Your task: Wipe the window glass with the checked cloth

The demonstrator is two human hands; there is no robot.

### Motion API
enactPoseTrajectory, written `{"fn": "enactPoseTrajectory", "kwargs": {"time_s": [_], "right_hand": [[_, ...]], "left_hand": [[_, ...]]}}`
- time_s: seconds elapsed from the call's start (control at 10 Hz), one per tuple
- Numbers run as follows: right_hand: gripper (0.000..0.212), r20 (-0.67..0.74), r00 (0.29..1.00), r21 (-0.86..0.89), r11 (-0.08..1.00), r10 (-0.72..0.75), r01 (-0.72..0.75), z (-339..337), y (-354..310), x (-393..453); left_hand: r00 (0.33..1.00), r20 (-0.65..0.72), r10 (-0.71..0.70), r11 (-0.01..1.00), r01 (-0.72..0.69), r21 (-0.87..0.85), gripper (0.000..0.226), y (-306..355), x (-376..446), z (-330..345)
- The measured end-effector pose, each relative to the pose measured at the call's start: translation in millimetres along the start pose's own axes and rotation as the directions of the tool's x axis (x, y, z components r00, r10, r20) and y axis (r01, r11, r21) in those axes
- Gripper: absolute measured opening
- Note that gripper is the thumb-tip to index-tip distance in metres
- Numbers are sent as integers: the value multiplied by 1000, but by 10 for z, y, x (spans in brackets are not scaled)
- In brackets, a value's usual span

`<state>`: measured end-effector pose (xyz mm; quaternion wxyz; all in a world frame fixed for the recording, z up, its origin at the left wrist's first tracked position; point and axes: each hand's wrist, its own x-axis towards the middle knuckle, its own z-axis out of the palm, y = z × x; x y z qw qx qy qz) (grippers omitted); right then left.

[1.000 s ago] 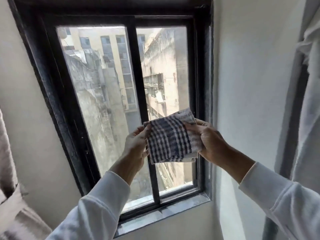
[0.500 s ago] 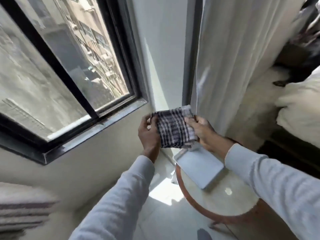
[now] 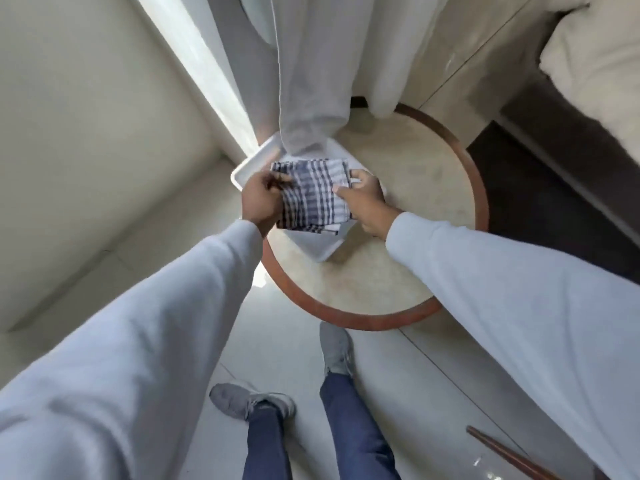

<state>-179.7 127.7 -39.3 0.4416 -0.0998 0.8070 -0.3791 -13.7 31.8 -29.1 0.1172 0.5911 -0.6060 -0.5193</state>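
Note:
The folded checked cloth (image 3: pixel 313 195), dark blue and white, is held flat just over a white tray (image 3: pixel 320 249) on a round table. My left hand (image 3: pixel 259 199) grips the cloth's left edge. My right hand (image 3: pixel 365 199) pinches its right edge. Whether the cloth touches the tray is unclear. The window is out of view.
The round table (image 3: pixel 408 209) has a pale top and a reddish-brown rim. White curtains (image 3: pixel 304 71) hang down onto the tray's far end. A bed (image 3: pixel 588 64) lies at the upper right. My feet in grey shoes (image 3: pixel 252 401) stand on the tiled floor; a brown stick (image 3: pixel 502 455) lies lower right.
My view has swung from the window down to the table. Both hands carried the cloth away from the glass and lowered it over the white tray.

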Motion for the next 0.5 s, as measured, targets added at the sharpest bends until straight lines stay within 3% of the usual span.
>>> {"fn": "enactPoseTrajectory", "kwargs": {"time_s": [0.1,0.2,0.3,0.4,0.5], "right_hand": [[49,16,1000,-26,999,-18,18,119,180,347],[72,104,994,-199,978,-47,67,218,257,487],[77,58,989,-405,902,-139,150,347,277,469],[78,-2,978,-552,816,-208,172,435,112,241],[72,80,936,-599,734,-342,319,531,-288,-60]], "left_hand": [[999,32,-27,994,23,110,53,-180,312,150],[983,183,-13,910,-64,409,51,-326,565,206],[961,275,-10,817,-151,556,54,-374,566,191],[958,277,68,807,-216,550,69,-282,409,11],[962,193,195,775,-272,570,82,-134,240,-292]]}}
